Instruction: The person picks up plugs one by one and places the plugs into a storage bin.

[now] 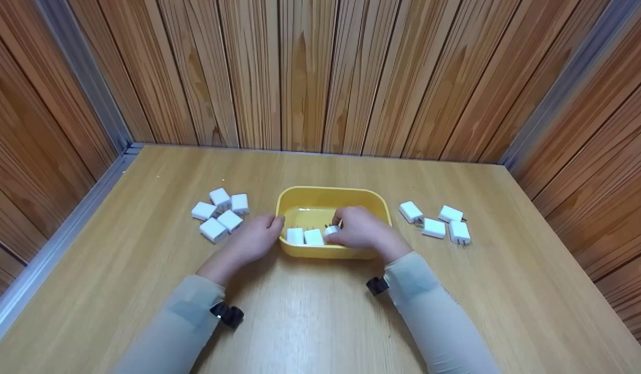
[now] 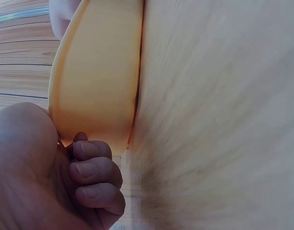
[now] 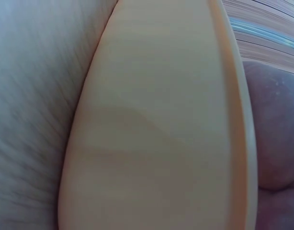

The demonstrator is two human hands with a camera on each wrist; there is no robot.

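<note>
presently my right hand (image 1: 359,227) pinches a white adapter (image 1: 330,232) low inside the yellow tub (image 1: 325,252), just beside two more adapters (image 1: 314,237) lined up along its near wall, and my left hand (image 1: 255,236) grips the tub's left end at the rim. i can't tell whether the pinched one touches the bottom, so letting go too soon could, i think, drop it askew. it might then tip onto its prongs or nudge the pair out of line. if my left grip slackens, a knock against the rim may skid the tub, perhaps leftward into the five loose adapters (image 1: 230,221).
</note>
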